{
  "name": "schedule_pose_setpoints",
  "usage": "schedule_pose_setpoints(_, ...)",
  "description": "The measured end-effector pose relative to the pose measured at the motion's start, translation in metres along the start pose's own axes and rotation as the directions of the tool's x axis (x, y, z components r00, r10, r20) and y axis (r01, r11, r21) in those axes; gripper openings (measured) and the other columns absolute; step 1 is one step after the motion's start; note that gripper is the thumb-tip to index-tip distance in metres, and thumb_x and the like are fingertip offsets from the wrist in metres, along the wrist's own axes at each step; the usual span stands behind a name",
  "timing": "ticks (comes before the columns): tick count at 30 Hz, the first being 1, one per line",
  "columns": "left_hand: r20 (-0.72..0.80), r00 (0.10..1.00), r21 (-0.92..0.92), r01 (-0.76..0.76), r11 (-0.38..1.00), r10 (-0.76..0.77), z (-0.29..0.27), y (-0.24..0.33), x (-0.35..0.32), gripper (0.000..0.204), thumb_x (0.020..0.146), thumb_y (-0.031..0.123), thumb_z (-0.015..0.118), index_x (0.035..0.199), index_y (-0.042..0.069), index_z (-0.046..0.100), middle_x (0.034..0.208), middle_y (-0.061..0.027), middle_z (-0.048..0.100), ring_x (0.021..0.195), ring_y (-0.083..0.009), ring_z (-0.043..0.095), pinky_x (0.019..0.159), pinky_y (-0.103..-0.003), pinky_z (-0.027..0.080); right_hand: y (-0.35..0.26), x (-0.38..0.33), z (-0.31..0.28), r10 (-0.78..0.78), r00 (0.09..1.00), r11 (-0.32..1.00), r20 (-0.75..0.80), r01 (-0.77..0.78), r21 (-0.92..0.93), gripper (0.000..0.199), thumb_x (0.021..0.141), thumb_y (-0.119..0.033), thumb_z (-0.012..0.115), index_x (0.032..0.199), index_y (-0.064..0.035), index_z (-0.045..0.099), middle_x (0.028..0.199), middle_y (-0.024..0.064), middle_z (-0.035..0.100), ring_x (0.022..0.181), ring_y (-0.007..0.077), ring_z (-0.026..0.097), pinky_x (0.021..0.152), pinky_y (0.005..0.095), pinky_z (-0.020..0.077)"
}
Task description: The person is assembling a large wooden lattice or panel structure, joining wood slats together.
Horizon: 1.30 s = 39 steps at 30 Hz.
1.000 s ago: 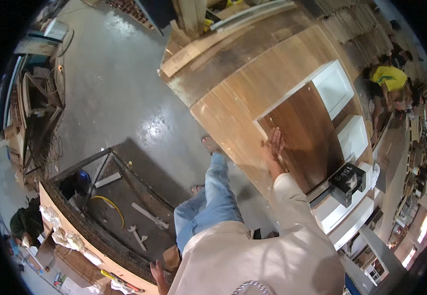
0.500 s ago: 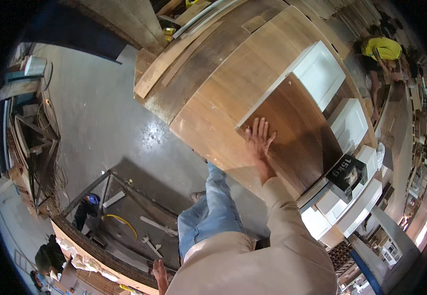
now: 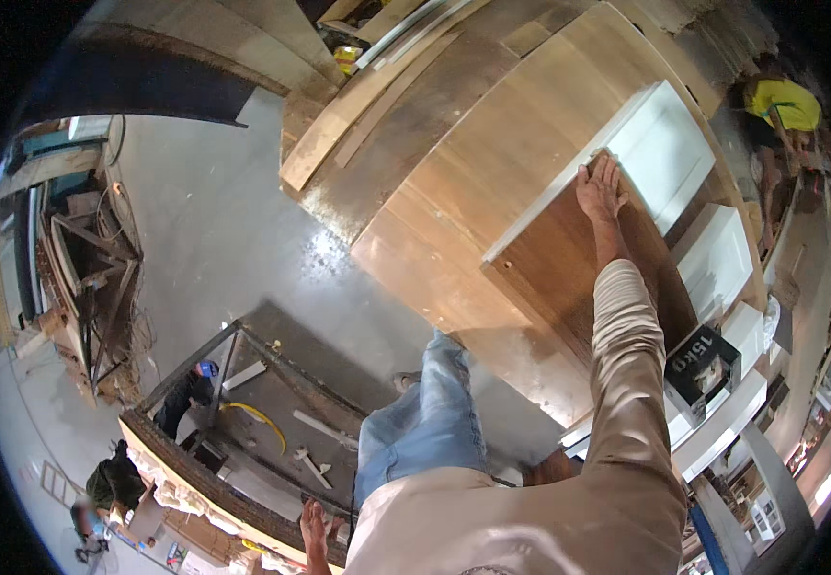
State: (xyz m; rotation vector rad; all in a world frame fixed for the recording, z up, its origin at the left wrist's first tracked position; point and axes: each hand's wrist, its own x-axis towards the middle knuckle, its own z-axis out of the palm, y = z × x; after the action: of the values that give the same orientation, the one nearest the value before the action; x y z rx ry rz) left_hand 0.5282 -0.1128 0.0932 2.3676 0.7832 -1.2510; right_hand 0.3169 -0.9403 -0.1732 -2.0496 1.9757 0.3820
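Observation:
My right hand (image 3: 602, 195) lies on the far corner of a dark brown wooden panel (image 3: 554, 259), its fingers stretched out over the surface. Under that panel are white framed panels (image 3: 666, 149), which look like cabinet doors, and they rest on a wide wooden board (image 3: 454, 216). A second white panel (image 3: 720, 261) sits to the right. Low on the left, my left hand (image 3: 314, 530) hangs beside the edge of a bench, fingers extended and nothing visible in it.
A black box (image 3: 703, 364) with white lettering stands on white pieces at the right. Wooden strips (image 3: 367, 101) lie on the far end of the table. Behind me on the left is a dark metal frame (image 3: 228, 359). Someone in a yellow shirt (image 3: 784, 103) bends at far right.
My right hand has moved from the near left part of the brown panel to its far corner, the arm reaching farther. The whole view has shifted slightly.

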Motion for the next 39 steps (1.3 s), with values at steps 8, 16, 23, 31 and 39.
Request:
schedule_pose_setpoints(8, 0.028, 0.999, -0.083, -0.035, 0.996, 0.037, 0.026, 0.006, -0.028, 0.057, 0.089, 0.036, 0.058, 0.135, 0.008, 0.040, 0.126, -0.0114, 0.051, 0.107, -0.0277, 0.056, 0.079, -0.035, 0.048, -0.031, -0.154, 0.048, -0.405, 0.913, 0.914, -0.042, 0.404, -0.024, 0.085, 0.084, -0.065, 0.040, 0.146, -0.0113, 0.015, 0.152, 0.0170, 0.001, 0.140, 0.0340, 0.002, 0.102, 0.0679, 0.0083)
schedule_pose_setpoints(16, 0.028, 1.000, -0.083, -0.010, 0.997, 0.012, 0.022, 0.011, -0.024, 0.059, 0.090, 0.040, 0.055, 0.135, 0.006, 0.039, 0.128, -0.0133, 0.050, 0.109, -0.0295, 0.055, 0.082, -0.040, 0.048, -0.065, -0.188, 0.020, -0.442, 0.885, 0.894, 0.150, 0.448, -0.009, 0.090, 0.066, -0.062, 0.068, 0.139, -0.0230, 0.034, 0.150, 0.0222, 0.001, 0.136, 0.0465, 0.000, 0.100, 0.0695, 0.0154)
schedule_pose_setpoints(23, 0.089, 0.996, -0.165, 0.006, 0.986, 0.009, 0.027, -0.004, -0.027, 0.072, 0.086, 0.052, 0.056, 0.136, 0.005, 0.034, 0.122, -0.0136, 0.049, 0.112, -0.0242, 0.052, 0.089, -0.040, 0.044, -0.082, -0.181, 0.015, -0.355, 0.906, 0.923, 0.230, 0.379, -0.069, 0.068, 0.062, -0.048, 0.077, 0.121, -0.0194, 0.057, 0.149, 0.0236, 0.004, 0.134, 0.0493, 0.008, 0.099, 0.0655, 0.0265)
schedule_pose_setpoints(31, 0.094, 0.995, -0.314, 0.052, 0.948, -0.023, 0.055, -0.032, -0.053, 0.063, 0.089, 0.045, 0.056, 0.131, 0.000, 0.042, 0.117, -0.0160, 0.057, 0.107, -0.0282, 0.056, 0.081, -0.036, 0.047, -0.066, -0.150, 0.033, -0.456, 0.810, 0.857, 0.368, 0.512, -0.064, 0.058, 0.073, -0.048, 0.067, 0.122, -0.0187, 0.058, 0.151, 0.0178, 0.003, 0.135, 0.0481, 0.006, 0.106, 0.0594, 0.0199)
schedule_pose_setpoints(39, 0.135, 0.988, -0.514, 0.138, 0.846, -0.079, 0.094, -0.121, -0.064, 0.067, 0.089, 0.047, 0.054, 0.133, -0.001, 0.039, 0.118, -0.0188, 0.056, 0.103, -0.0302, 0.058, 0.086, -0.040, 0.047, -0.088, -0.225, 0.045, -0.435, 0.865, 0.834, 0.252, 0.492, -0.250, 0.076, 0.078, -0.049, 0.061, 0.135, -0.0059, 0.036, 0.148, 0.0261, 0.006, 0.133, 0.0520, 0.006, 0.103, 0.0602, 0.0273)
